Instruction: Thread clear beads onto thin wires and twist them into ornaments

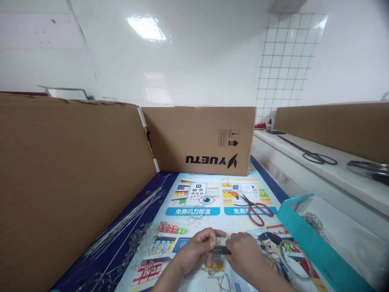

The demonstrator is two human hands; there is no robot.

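Note:
My right hand (246,254) is closed around a dark tool that looks like small pliers (222,250), with its tip pointing left towards my other hand. My left hand (199,250) is closed in a pinch at that tip, and what sits between its fingers is too small to make out. Just below the hands are several clear round beads (212,271) and a small tangle of thin wire (224,282). To the left lies a heap of clear beads (152,239). Beyond my right hand, red-handled scissors (257,210) lie spread apart.
Long thin wires (133,215) lie along the left side. A clear ring (296,259) rests right of my right hand. A teal-edged box (322,239) holds small wire pieces. Cardboard panels (194,138) stand around the table. Large dark scissors (316,157) lie on the white ledge.

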